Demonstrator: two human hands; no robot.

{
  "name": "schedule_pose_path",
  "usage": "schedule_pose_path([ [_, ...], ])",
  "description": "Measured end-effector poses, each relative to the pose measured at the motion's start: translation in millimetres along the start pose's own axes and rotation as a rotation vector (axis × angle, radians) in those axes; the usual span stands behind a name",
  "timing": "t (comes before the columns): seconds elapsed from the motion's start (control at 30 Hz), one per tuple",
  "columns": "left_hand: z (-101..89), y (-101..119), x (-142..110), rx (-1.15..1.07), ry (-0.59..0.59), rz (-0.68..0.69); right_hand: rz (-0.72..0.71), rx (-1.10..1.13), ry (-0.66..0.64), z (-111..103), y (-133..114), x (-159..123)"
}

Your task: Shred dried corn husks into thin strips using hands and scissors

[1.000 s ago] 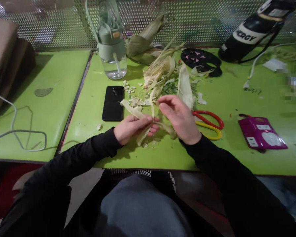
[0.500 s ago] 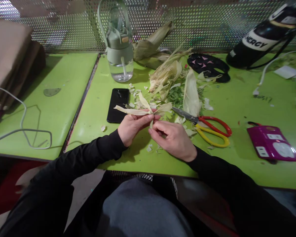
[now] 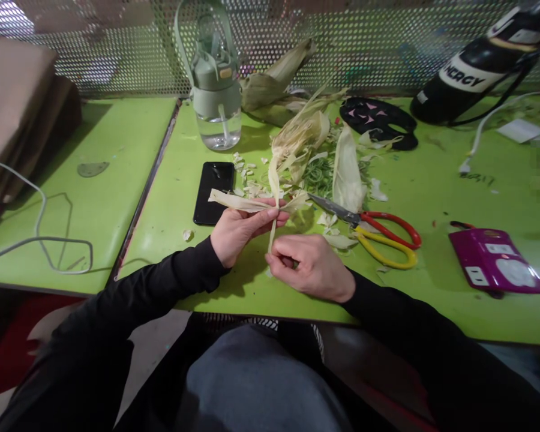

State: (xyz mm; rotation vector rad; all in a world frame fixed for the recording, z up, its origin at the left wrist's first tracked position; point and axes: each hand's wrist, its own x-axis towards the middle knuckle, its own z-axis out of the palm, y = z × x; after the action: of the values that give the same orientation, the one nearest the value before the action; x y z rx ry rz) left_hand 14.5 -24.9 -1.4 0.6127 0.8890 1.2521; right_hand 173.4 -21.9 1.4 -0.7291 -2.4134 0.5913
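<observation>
Strips of pale corn husk [image 3: 238, 200] cross at a small knot between the thumb and fingers of my left hand [image 3: 243, 225]. One strip points left over the phone, another stands up toward the back, and a third fans out to the right. My right hand [image 3: 312, 264], closed in a pinch, grips the lower end of the strip that hangs from the knot toward me. To the right of the knot, scissors [image 3: 389, 225] with one red and one yellow handle lie on the green table [image 3: 234, 288].
A black phone [image 3: 207, 201] lies left of the hands, with a water bottle [image 3: 216, 108] behind it. Husk scraps, a husk bundle [image 3: 292, 141] and green shreds [image 3: 319, 175] spread behind the hands. At the right are a purple power socket [image 3: 497, 258] and a black bottle [image 3: 459, 78].
My right hand came down from above the husk, took hold of a strip end and drew it toward me. My left hand kept its pinch on the crossing. The view shifted slightly.
</observation>
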Motion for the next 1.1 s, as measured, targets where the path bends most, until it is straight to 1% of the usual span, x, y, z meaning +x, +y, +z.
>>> schedule_pose_path([
  [0.1,-0.7,3,1,0.021,0.002,0.009,0.017,0.021,-0.008,0,0,0],
  [0.2,-1.5,10,3,0.060,0.002,0.005,0.133,0.084,-0.001,-6,3,3],
  [0.3,-2.0,14,4,0.092,-0.027,-0.012,0.338,0.141,0.100,-16,12,9],
  [0.33,-2.1,14,3,0.103,-0.040,-0.013,0.390,0.156,0.148,-19,16,10],
  [0.4,-2.1,13,2,0.136,-0.067,-0.009,0.448,0.178,0.276,-24,22,13],
  [0.47,-2.0,9,1,0.192,-0.097,0.000,0.447,0.200,0.363,-26,25,15],
  [0.5,-1.9,7,0,0.225,-0.114,0.004,0.437,0.218,0.358,-27,25,16],
  [0.6,-1.8,3,-2,0.306,-0.166,0.020,0.394,0.282,0.215,-25,24,17],
  [0.67,-2.0,1,-2,0.328,-0.179,0.031,0.385,0.327,0.186,-22,23,16],
  [0.8,-2.0,-1,-2,0.349,-0.205,0.044,0.376,0.389,0.227,-18,22,14],
  [0.9,-1.0,-3,-3,0.358,-0.210,0.041,0.345,0.365,0.272,-15,20,13],
  [1.0,0.5,-6,-5,0.332,-0.207,0.036,0.351,0.357,0.330,-14,18,12],
  [1.07,1.1,-6,-6,0.300,-0.206,0.022,0.365,0.378,0.329,-15,19,12],
  [1.1,1.2,-4,-6,0.278,-0.194,0.009,0.373,0.391,0.309,-16,19,12],
])
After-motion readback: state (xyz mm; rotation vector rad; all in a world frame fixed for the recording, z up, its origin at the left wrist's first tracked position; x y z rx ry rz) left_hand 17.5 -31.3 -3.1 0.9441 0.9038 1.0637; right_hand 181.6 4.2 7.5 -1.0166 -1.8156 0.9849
